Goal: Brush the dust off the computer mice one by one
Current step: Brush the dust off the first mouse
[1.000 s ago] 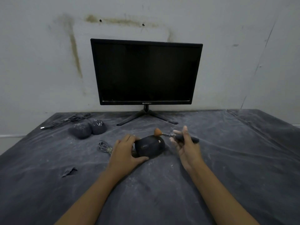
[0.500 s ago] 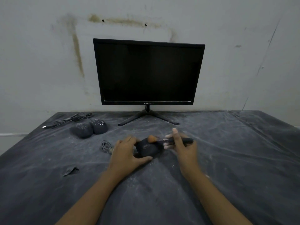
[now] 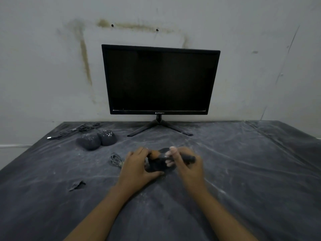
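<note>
Table (image 3: pixel 243 171): dark, creased covering, white dust streaked all over it. Fills the lower half of the view, back edge against a stained pale wall (image 3: pixel 43 66).

Monitor (image 3: pixel 159 80): black, screen dark, on a splayed-leg stand at 12 o'clock from the hands, at the table's back edge.

Both forearms bare, coming in from 6 o'clock and meeting mid-table.

Left hand (image 3: pixel 137 168): wrapped round the left side of the black mouse (image 3: pixel 157 165), thumb along its near edge, fingers over the far side. Firm hold, pinning it to the table.

Right hand (image 3: pixel 188 168): closed round the dark handle of the brush (image 3: pixel 188 159). Handle sticks out toward 3 o'clock, orange bristle tip points toward 9 o'clock and sits on top of the mouse, right by the left fingers. This hand is motion-blurred, so exact finger placement is hard to read.

Held mouse is at table centre, between the two hands, touching the table.

Two more mice at 10 o'clock from the hands, well apart from them, touching each other: nearer one (image 3: pixel 89 141) coated in grey dust, farther one (image 3: pixel 106 137) with white flecks on it.

Their black cables (image 3: pixel 76 130) trail toward 10 o'clock, a plug at the far left end.

Coiled grey cable (image 3: pixel 115 160) just beside the left hand at 9 o'clock.

Small torn dark scrap (image 3: pixel 77 185) at 8 o'clock, lying apart from everything else.
</note>
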